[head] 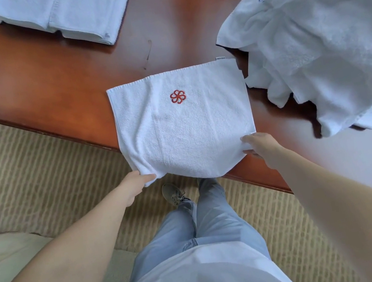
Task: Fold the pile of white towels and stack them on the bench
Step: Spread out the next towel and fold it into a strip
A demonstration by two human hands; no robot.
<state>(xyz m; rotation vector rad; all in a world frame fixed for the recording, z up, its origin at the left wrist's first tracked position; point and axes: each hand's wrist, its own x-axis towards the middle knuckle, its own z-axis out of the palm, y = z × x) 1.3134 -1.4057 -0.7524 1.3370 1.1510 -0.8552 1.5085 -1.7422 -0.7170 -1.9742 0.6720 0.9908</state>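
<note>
Pale blue trousers and a white shirt front fill the bottom of the view, with one grey-brown shoe on a beige ribbed carpet. Two bare forearms reach forward from the lower corners. Between them, a small white terry towel with a red flower-shaped emblem lies flat on the near edge of a polished reddish-brown wooden bench, its near edge hanging slightly over the bench edge. The left hand pinches the towel's near left corner, thumb on top of the cloth. The right hand grips the near right corner, fingers curled around the fabric. A small label tab sticks out at the towel's far right corner. To the right, a loose heap of crumpled white towels sits on the bench, just beside the flat towel. At the far left, well apart, a neat stack of folded white towels rests on the bench.
</note>
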